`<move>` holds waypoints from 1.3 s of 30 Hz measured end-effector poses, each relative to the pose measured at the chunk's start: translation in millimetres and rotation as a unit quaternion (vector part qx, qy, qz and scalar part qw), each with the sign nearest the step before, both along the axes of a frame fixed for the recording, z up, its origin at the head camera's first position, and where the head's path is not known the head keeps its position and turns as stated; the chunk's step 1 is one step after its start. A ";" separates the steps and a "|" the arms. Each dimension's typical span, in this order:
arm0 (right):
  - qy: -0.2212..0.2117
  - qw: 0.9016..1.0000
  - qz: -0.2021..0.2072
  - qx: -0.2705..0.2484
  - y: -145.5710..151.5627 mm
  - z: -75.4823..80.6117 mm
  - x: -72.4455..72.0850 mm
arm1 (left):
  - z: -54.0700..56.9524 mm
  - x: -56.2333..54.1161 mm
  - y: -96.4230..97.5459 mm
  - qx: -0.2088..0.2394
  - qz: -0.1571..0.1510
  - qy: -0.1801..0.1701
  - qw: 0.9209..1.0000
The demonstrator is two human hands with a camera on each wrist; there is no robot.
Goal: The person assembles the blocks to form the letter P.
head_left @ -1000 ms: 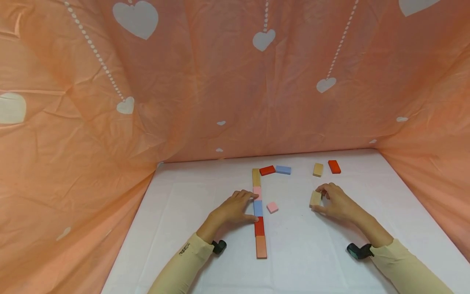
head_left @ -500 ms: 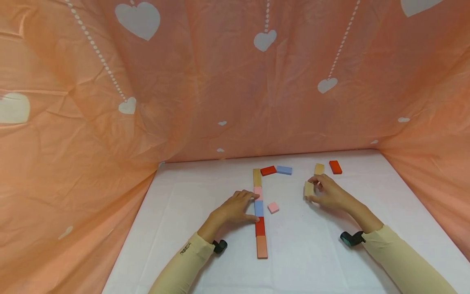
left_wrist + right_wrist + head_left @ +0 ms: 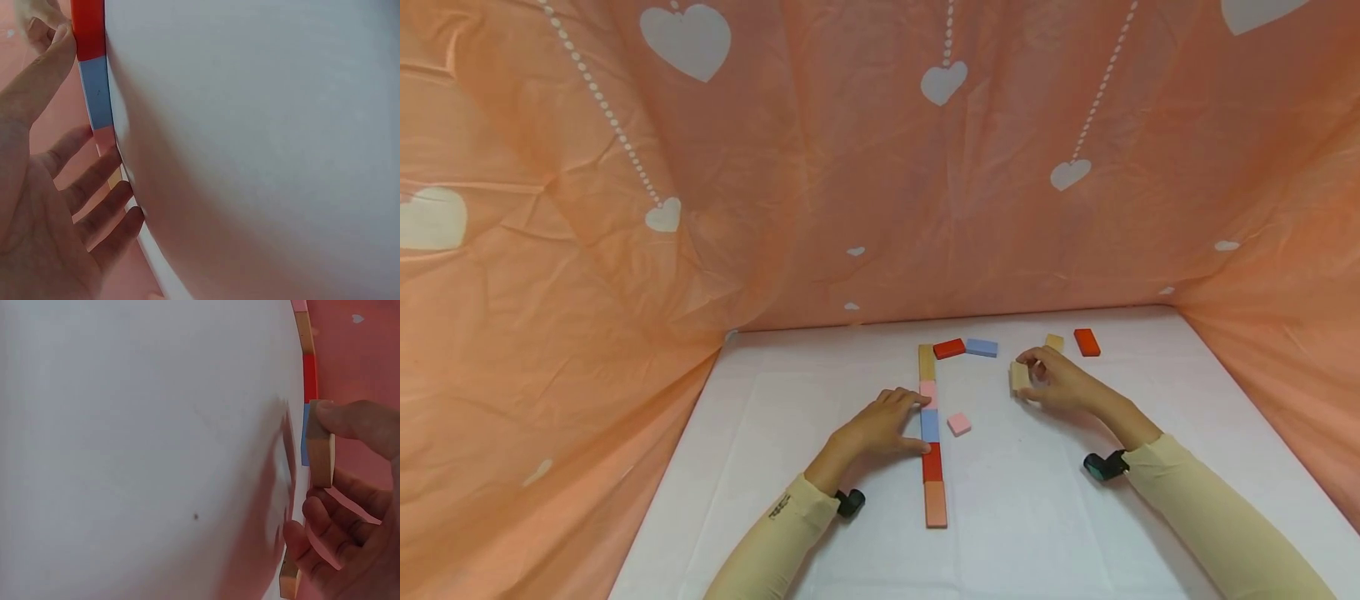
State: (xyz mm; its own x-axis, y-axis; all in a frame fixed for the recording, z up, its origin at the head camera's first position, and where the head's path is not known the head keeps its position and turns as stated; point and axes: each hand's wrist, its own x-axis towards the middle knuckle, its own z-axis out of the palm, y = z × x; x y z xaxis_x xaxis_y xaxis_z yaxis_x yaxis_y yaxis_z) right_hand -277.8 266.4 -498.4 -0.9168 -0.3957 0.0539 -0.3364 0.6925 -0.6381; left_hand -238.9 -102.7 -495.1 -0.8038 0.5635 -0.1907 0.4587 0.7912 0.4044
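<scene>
My right hand [image 3: 1056, 385] pinches a pale wooden block [image 3: 1019, 377] between thumb and fingers. The right wrist view has this block [image 3: 321, 450] overlapping the blue one at the back, the thumb on one end. My left hand [image 3: 880, 427] rests beside a straight column of blocks, thumb at the red block [image 3: 932, 467] and index fingertip at the pink block [image 3: 928, 390]. Between those two sits a light blue block [image 3: 929, 427]. An orange-brown block [image 3: 936, 505] forms the near end, a yellowish wooden block [image 3: 927, 362] the far end.
From the column's far end a red block [image 3: 949, 349] and a blue block [image 3: 982, 347] run rightward. A small pink block [image 3: 958, 424] lies loose right of the column. Behind my right hand are a wooden block [image 3: 1055, 342] and another red block [image 3: 1087, 342].
My right hand has moved left and away from me with the pale wooden block, now partly covering the wooden block behind it. The left hand stays at the column.
</scene>
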 end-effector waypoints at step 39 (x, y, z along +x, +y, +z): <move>-0.061 0.998 0.012 0.026 -8.9 -1.3 -37.3 | -1.2 -0.4 -1.3 0.001 -0.002 0.005 1.000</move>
